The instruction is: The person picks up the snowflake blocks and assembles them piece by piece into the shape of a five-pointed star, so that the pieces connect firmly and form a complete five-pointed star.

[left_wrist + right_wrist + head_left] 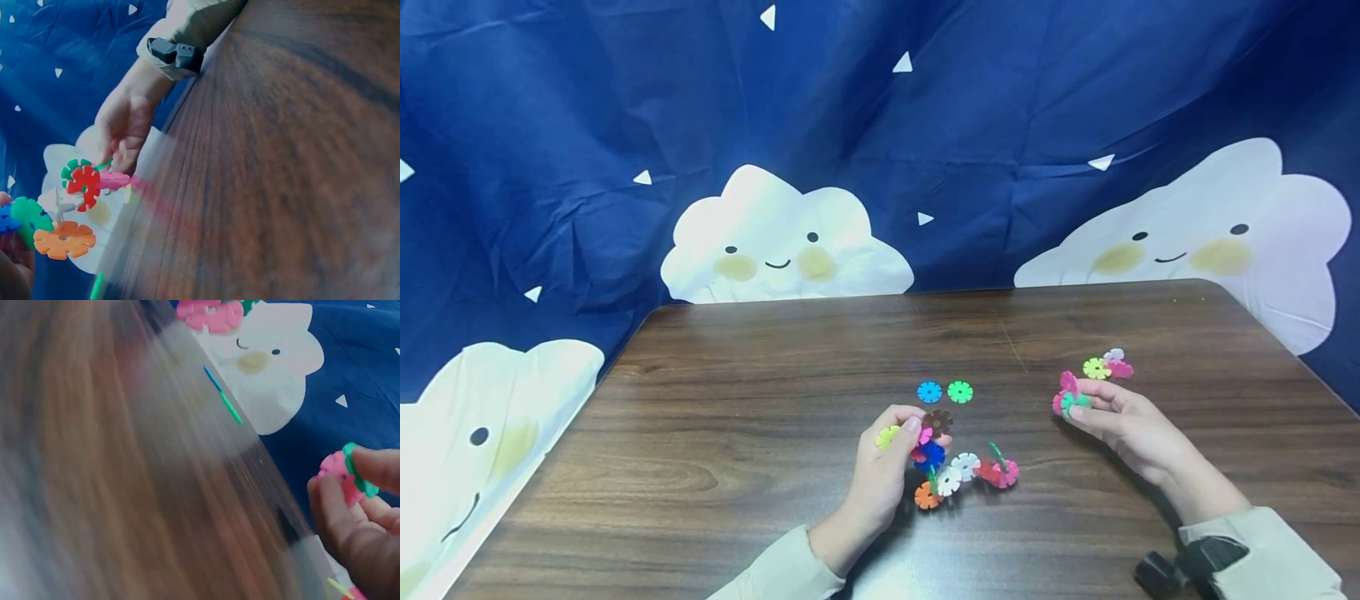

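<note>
My left hand (880, 467) grips a chain of slotted plastic snowflake discs, thumb on top. A yellow disc (887, 437) and a brown disc (939, 422) sit near its fingers. From the blue disc (931, 456) the chain runs right past an orange disc (927, 497) and white discs (966, 467) to a red and pink end (1004, 474) with a green disc. The left wrist view shows the orange disc (64, 240) and a red disc (83, 188) closer. Farther right, my right hand (1138, 429) pinches a small joined piece of pink discs (335, 465) and a green disc (1074, 405).
A loose blue disc (929, 392) and a light green disc (960, 392) lie flat beyond my left hand. Behind my right hand rests a yellow, pink and white disc cluster (1096, 368). The wooden table (737, 400) ends at a blue cloud-print cloth (970, 108).
</note>
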A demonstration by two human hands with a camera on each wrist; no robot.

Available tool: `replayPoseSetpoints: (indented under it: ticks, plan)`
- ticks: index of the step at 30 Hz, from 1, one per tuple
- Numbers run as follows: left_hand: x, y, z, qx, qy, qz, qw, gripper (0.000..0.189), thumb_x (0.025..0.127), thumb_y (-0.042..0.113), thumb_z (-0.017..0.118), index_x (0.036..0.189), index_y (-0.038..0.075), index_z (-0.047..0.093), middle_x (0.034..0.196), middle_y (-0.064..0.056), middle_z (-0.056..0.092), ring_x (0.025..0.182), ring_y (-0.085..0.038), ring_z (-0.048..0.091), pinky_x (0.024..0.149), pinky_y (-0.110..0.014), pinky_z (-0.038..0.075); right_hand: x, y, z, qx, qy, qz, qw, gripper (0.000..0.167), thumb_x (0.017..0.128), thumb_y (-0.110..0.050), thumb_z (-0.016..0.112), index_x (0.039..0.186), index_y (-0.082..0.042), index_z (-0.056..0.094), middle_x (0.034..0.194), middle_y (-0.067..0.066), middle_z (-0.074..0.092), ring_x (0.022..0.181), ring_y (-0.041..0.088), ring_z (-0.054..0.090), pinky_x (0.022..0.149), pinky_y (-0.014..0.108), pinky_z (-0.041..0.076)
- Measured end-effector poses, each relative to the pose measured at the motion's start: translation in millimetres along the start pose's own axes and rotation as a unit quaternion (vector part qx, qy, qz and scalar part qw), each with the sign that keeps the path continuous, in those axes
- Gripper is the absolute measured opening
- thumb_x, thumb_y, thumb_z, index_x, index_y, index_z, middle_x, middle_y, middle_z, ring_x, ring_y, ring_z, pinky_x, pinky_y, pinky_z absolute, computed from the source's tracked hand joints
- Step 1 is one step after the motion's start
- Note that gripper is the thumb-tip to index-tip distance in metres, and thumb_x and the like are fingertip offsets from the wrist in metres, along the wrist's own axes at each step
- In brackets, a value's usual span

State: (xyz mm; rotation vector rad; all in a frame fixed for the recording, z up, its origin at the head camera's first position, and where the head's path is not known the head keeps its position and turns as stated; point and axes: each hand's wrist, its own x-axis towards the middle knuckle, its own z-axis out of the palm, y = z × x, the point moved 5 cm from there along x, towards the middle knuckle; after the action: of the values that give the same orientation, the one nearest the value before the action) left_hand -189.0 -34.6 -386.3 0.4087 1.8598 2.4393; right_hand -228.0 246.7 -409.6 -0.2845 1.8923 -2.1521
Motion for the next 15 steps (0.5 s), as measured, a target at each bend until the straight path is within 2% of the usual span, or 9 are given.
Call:
replayPoseSetpoints:
  ticks: [3, 6, 12, 15]
  plan:
    - [0.0, -0.2, 0.0, 0.001, 0.0, -0.001, 1.0, 0.034, 0.097, 0.02, 0.047, 0.101, -0.014, 0.05, 0.097, -0.04, 0.058, 0.081, -0.011, 0.068, 0.077, -0.031, 0.056, 1.7, 0, 10, 0.091, -0.057, -0.029, 0.9938, 0.035, 0.091, 0.009, 0.044, 0.111, -0.014, 0.061, 0.108, -0.002, 0.066, 0.1, 0.009, 0.062, 0.087, 0.019, 0.05]
    - [0.1, 0.1, 0.4, 0.006, -0.002, 0.001, 1.0, 0.034, 0.097, 0.02, 0.046, 0.101, -0.014, 0.05, 0.097, -0.039, 0.059, 0.082, -0.011, 0.068, 0.076, -0.031, 0.056, 3.4, -2, 19, 0.116, -0.077, -0.043, 0.9894, 0.037, 0.092, 0.01, 0.041, 0.113, -0.012, 0.061, 0.111, -0.001, 0.064, 0.103, 0.011, 0.062, 0.09, 0.02, 0.049]
    - [-0.7, 0.8, 0.9, 0.01, -0.004, 0.007, 0.9999, 0.032, 0.097, 0.018, 0.046, 0.101, -0.014, 0.05, 0.096, -0.04, 0.058, 0.081, -0.01, 0.067, 0.076, -0.03, 0.056, 5.7, -3, 39, 0.038, -0.053, -0.016, 0.9978, 0.03, 0.09, 0.004, 0.05, 0.111, -0.015, 0.06, 0.11, -0.002, 0.062, 0.101, 0.008, 0.061, 0.087, 0.017, 0.049]
    - [-0.7, 0.7, 1.0, 0.005, -0.004, 0.007, 1.0, 0.033, 0.097, 0.018, 0.046, 0.101, -0.014, 0.05, 0.097, -0.041, 0.057, 0.081, -0.01, 0.068, 0.077, -0.031, 0.056, 6.3, -4, 50, 0.001, -0.044, -0.003, 0.999, 0.029, 0.088, 0.002, 0.055, 0.111, -0.015, 0.059, 0.105, -0.001, 0.064, 0.098, 0.007, 0.061, 0.085, 0.016, 0.049]
